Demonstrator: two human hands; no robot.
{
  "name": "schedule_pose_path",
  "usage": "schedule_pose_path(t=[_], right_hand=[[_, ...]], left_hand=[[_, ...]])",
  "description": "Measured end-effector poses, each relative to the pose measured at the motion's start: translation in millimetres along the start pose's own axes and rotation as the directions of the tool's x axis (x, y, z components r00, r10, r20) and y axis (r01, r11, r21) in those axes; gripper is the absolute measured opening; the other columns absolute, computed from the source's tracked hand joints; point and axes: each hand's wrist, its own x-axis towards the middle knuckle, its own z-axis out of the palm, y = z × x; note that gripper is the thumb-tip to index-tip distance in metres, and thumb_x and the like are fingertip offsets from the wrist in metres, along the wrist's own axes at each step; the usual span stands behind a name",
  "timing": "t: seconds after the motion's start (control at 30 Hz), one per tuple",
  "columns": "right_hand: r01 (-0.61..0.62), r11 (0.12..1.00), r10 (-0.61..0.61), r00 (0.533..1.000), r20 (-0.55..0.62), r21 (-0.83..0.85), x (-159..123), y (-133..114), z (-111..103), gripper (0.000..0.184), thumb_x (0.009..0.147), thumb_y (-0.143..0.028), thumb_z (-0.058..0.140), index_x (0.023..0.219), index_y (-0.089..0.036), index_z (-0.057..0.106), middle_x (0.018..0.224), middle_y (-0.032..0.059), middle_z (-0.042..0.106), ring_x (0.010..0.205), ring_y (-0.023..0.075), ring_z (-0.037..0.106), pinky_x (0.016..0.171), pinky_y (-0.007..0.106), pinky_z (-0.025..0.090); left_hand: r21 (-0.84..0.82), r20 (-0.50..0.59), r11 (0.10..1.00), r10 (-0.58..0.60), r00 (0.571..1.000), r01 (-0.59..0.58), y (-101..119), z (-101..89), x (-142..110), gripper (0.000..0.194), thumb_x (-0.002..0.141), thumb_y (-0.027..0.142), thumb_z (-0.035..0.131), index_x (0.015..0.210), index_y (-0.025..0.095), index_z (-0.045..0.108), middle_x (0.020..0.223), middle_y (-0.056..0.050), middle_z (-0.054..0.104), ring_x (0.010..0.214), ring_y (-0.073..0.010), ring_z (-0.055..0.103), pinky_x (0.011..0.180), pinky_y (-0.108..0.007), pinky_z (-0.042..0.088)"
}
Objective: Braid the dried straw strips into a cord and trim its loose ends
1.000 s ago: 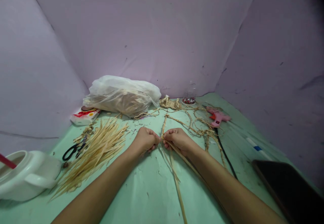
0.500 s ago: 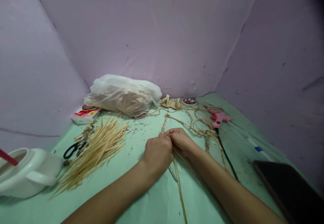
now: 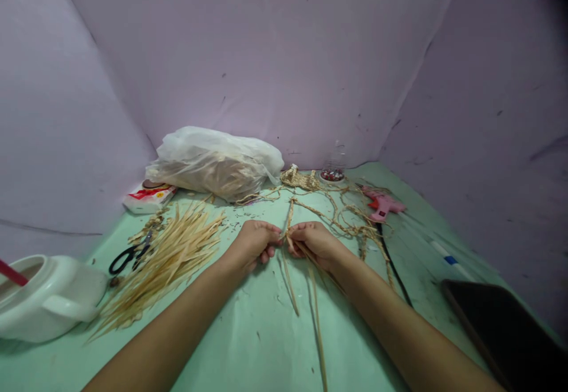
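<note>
A thin braid of straw-coloured fibre (image 3: 290, 214) runs from the middle of the table toward me and ends between my hands. My left hand (image 3: 257, 243) pinches a strand at the braid's left side, thumb and forefinger pressed together. On the other side, my right hand (image 3: 314, 244) is closed on strands at the braid's lower end, some trailing back under the right forearm. Two loose strands (image 3: 318, 327) hang down over the table below the hands. Past the right hand, the long braided cord (image 3: 326, 220) lies in loops.
At left lie a heap of dry fibre strips (image 3: 173, 262), black-handled scissors (image 3: 126, 257) and a white pot (image 3: 66, 297). Behind are a plastic bag (image 3: 217, 164), a woven piece (image 3: 299, 179) and a bead container (image 3: 332, 173). A pink glue gun (image 3: 382, 204) and a dark phone (image 3: 497, 327) are at right.
My left hand has moved left and slightly up, away from the right hand, uncovering the braid's end and a loose strand. The right hand stays nearly in place.
</note>
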Motion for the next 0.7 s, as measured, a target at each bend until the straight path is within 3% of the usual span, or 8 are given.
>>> schedule_pose_path(t=[0.13, 0.23, 0.37, 0.47, 0.53, 0.57, 0.6, 0.7], right_hand=[[-0.006, 1.0, 0.006, 1.0, 0.003, -0.015, 0.6, 0.8, -0.2, 0.012, 0.061, -0.003, 0.048, 0.054, -0.011, 0.054, 0.044, 0.0011, 0.056, 0.036, 0.0073, 0.049, 0.037, 0.017, 0.041], [0.002, 1.0, -0.002, 1.0, 0.0, -0.021, 0.2, 1.3, 0.2, 0.012, 0.06, -0.003, 0.049, 0.053, -0.011, 0.055, 0.046, 0.0021, 0.058, 0.037, 0.0075, 0.051, 0.037, 0.016, 0.041], [0.003, 0.999, -0.004, 1.0, -0.023, -0.039, 0.0, 1.8, 1.3, 0.012, 0.061, -0.003, 0.051, 0.053, -0.012, 0.055, 0.042, 0.0018, 0.057, 0.035, 0.0077, 0.05, 0.036, 0.016, 0.041], [0.003, 0.999, -0.004, 0.999, -0.038, -0.039, 0.5, 2.3, 1.7, 0.012, 0.062, -0.004, 0.05, 0.054, -0.012, 0.054, 0.041, 0.0009, 0.055, 0.035, 0.0079, 0.05, 0.036, 0.016, 0.042], [0.006, 1.0, -0.007, 0.999, -0.043, -0.03, 0.8, 2.5, 1.8, 0.013, 0.063, -0.003, 0.049, 0.054, -0.012, 0.053, 0.043, 0.0007, 0.056, 0.036, 0.0081, 0.051, 0.037, 0.017, 0.043], [0.007, 1.0, -0.009, 0.999, -0.046, -0.025, 0.9, 2.4, 1.9, 0.013, 0.063, -0.003, 0.049, 0.055, -0.012, 0.053, 0.044, 0.0004, 0.056, 0.036, 0.008, 0.05, 0.037, 0.017, 0.042], [0.007, 1.0, -0.008, 0.999, -0.05, -0.022, 0.8, 2.2, 2.0, 0.014, 0.063, -0.002, 0.048, 0.054, -0.012, 0.052, 0.044, 0.0002, 0.056, 0.035, 0.0078, 0.05, 0.036, 0.017, 0.042], [-0.002, 1.0, 0.001, 0.998, -0.062, -0.016, 0.0, 0.9, 2.5, 0.014, 0.064, -0.002, 0.048, 0.055, -0.012, 0.051, 0.044, 0.0005, 0.055, 0.034, 0.0079, 0.049, 0.035, 0.017, 0.04]], left_hand=[[-0.067, 0.129, 0.997, -0.027, 0.991, 0.036, 2.1, 1.7, -0.8, 0.016, 0.063, 0.024, 0.053, 0.067, 0.01, 0.058, 0.057, 0.0, 0.056, 0.035, -0.0022, 0.038, 0.03, -0.016, 0.022], [-0.06, 0.144, 0.998, -0.012, 0.989, 0.021, 0.9, 1.4, 0.3, 0.017, 0.063, 0.026, 0.056, 0.066, 0.009, 0.058, 0.056, -0.001, 0.056, 0.035, -0.003, 0.039, 0.03, -0.016, 0.023], [0.021, 0.096, 1.0, -0.003, 0.995, 0.001, -2.0, 2.2, 2.8, 0.019, 0.059, 0.018, 0.06, 0.076, 0.011, 0.056, 0.054, 0.001, 0.056, 0.036, -0.0049, 0.04, 0.033, -0.017, 0.023], [0.245, -0.057, 0.965, 0.112, 0.992, -0.094, -1.2, 3.0, -0.2, 0.021, 0.061, 0.021, 0.059, 0.08, 0.014, 0.057, 0.051, 0.002, 0.053, 0.04, -0.0075, 0.043, 0.039, -0.02, 0.027], [0.489, -0.19, 0.849, 0.326, 0.926, -0.198, 0.8, 5.1, -9.0, 0.014, 0.064, 0.027, 0.057, 0.072, 0.015, 0.059, 0.057, 0.0, 0.057, 0.05, -0.0099, 0.048, 0.046, -0.022, 0.03], [0.616, -0.21, 0.756, 0.429, 0.878, -0.222, 1.7, 7.2, -15.8, 0.015, 0.065, 0.031, 0.056, 0.066, 0.016, 0.06, 0.06, -0.002, 0.058, 0.055, -0.0112, 0.05, 0.049, -0.022, 0.031], [0.709, -0.195, 0.674, 0.47, 0.861, -0.208, 2.2, 10.3, -23.7, 0.021, 0.068, 0.036, 0.054, 0.061, 0.017, 0.06, 0.059, -0.002, 0.058, 0.057, -0.0127, 0.051, 0.051, -0.023, 0.03], [0.866, 0.034, 0.474, 0.259, 0.965, -0.157, -1.0, 24.2, -48.6, 0.037, 0.063, 0.052, 0.055, 0.049, 0.018, 0.059, 0.05, -0.004, 0.054, 0.05, -0.0149, 0.049, 0.048, -0.026, 0.027]])
